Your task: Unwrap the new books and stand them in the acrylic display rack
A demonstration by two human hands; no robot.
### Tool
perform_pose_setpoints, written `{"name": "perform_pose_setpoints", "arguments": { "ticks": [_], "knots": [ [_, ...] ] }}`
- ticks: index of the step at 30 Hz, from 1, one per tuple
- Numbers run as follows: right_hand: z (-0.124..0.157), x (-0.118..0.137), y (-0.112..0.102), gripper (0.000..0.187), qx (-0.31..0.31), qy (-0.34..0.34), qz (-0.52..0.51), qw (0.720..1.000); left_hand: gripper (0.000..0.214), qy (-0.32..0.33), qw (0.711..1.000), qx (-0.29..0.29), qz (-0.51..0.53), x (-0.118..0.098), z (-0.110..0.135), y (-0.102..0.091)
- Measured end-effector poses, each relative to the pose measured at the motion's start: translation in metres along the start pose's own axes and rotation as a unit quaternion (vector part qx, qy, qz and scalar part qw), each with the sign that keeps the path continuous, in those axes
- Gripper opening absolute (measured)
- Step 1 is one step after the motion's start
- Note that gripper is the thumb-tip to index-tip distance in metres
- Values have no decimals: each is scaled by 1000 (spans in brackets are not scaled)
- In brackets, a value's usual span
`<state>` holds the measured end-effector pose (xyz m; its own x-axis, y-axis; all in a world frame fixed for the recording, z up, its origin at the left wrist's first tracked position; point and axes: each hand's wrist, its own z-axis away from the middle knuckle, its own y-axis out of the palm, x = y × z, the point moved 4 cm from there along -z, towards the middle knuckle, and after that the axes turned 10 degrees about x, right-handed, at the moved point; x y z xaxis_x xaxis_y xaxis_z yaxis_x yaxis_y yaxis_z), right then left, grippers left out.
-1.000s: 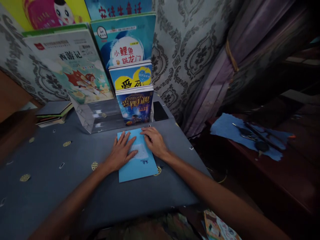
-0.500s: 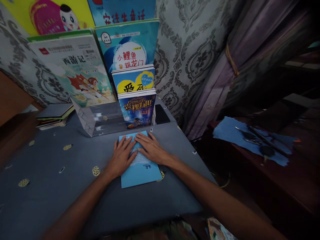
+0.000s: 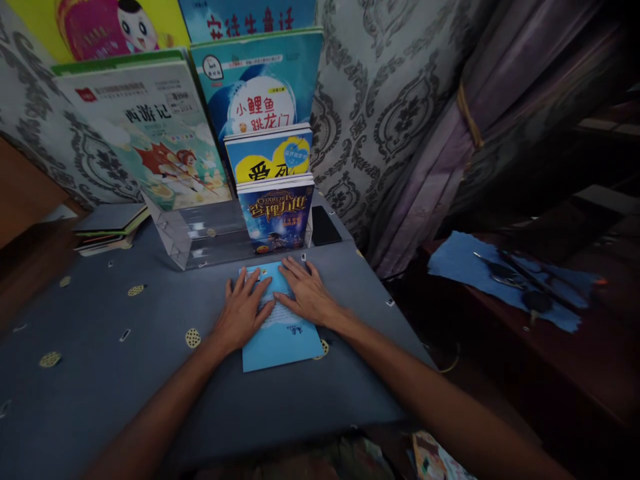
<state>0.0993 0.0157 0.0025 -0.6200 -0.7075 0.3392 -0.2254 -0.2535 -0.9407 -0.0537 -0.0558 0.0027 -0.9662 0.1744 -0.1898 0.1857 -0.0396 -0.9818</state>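
A thin light-blue book [image 3: 283, 350] lies on the dark grey tablecloth [image 3: 165, 380], with small print on its upper face. My left hand [image 3: 243, 308] rests on its left half, fingers spread and pointing away from me. On the upper right part of the book lies my right hand [image 3: 309, 293], also flat with the fingers apart. Just beyond the book stands a clear stepped book rack [image 3: 173, 240]. In its front right step are dark blue books [image 3: 275, 220], and a yellow and blue book [image 3: 270, 157] stands behind them.
Larger picture books [image 3: 145, 133] fill the rack's left side. A black phone-like slab [image 3: 325, 227] lies to the rack's right, a small stack of books [image 3: 110, 227] to its left. Off to the right, a blue cloth [image 3: 455, 257] with tools sits on a dark red surface. A purple curtain [image 3: 445, 167] hangs behind.
My hands have spread apart slightly on the book, the right one shifting right, which uncovers more of the book's upper middle. The book stays in place; the view has shifted a little.
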Motion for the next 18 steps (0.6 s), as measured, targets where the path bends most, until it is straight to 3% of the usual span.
{"name": "perform_pose_setpoints", "arguments": {
  "ticks": [10, 18],
  "knots": [
    [0, -7, 6, 53, -37, -27, -27, 999, 54, 4, 1000, 2, -2, 2, 0, 1],
    [0, -11, 4, 48, -33, -36, -35, 998, 54, 0, 1000, 15, -12, 0, -1, -2]
  ]
}}
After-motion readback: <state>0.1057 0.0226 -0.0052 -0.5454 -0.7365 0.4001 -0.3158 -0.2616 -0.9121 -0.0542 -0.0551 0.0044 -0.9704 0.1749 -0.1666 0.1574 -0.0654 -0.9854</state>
